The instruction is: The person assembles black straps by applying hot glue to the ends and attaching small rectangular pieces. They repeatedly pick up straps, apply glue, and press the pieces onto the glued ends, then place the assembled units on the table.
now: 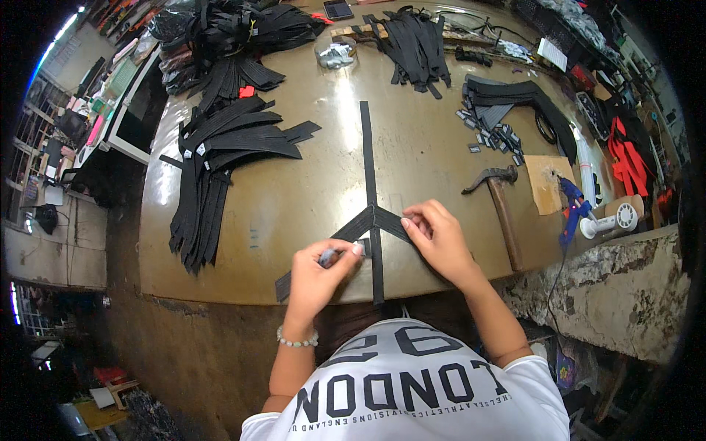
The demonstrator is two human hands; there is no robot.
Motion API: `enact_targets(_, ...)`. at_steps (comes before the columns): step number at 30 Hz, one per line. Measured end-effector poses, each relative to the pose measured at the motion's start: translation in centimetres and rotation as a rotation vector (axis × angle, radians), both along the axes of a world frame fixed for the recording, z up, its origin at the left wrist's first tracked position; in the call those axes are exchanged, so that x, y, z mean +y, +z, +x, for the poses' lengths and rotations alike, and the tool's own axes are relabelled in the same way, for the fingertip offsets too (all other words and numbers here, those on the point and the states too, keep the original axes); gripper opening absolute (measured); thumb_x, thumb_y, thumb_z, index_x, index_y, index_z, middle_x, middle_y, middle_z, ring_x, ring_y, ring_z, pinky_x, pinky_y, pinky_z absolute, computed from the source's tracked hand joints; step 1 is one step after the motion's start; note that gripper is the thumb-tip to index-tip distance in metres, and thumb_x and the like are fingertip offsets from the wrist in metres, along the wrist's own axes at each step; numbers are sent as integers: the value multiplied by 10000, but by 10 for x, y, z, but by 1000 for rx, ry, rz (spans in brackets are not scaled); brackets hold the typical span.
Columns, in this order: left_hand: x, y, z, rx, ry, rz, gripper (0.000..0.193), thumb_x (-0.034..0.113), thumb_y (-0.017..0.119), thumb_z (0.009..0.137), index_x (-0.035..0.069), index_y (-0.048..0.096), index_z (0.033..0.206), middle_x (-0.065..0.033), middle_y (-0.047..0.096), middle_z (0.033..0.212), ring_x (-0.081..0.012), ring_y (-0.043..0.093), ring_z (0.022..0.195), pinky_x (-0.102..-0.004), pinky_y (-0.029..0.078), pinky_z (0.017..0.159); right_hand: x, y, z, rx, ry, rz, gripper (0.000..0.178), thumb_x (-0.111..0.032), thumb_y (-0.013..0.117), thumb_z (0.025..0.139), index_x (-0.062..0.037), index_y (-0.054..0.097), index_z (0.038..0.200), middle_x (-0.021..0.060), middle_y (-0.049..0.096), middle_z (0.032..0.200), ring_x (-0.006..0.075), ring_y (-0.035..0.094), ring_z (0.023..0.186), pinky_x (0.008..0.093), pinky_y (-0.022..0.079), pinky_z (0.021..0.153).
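A black strap piece [368, 154] lies on the table before me, with a long upright strip and two wide arms slanting down from a stitched joint. My left hand [321, 273] is closed just left of the lower strip. Between its thumb and finger is a small dark tag [366, 247] close to the strip; another small greyish piece [327, 257] shows among the curled fingers, its kind unclear. The right slanting arm is pinched near the joint by my right hand [439, 239], thumb and fingertips at its edge.
Black strap bundles [209, 162] lie on the left, more straps [415, 48] at the back. Small grey tags [493, 136] are scattered to the right, by a hammer [504, 213]. A blue glue gun [572, 209] with a cord and a white spool [614, 219] sit near the right edge.
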State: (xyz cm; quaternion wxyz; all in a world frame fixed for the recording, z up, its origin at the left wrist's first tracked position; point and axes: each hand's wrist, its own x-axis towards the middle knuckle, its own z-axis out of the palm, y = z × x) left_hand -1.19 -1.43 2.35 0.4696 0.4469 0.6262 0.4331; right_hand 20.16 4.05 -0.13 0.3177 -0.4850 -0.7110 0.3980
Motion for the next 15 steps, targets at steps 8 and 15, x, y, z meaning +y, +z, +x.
enact_targets(8,14,-8,3,239,-4,49,197,166,746,837,-29,716,837,-97,672,698,-114,577,633,-277,460,598,-25,-26,-4,-85,-49,330,91,-36,706,807,-10,677,889,112,598,833,292,588,796,381,476,699)
enact_targets(15,24,-24,8,425,-73,24,229,201,756,815,-23,708,838,-189,668,728,-227,626,619,-331,485,612,-31,-24,-6,-66,-72,325,95,-32,713,800,-14,690,890,98,607,820,279,593,782,372,480,698)
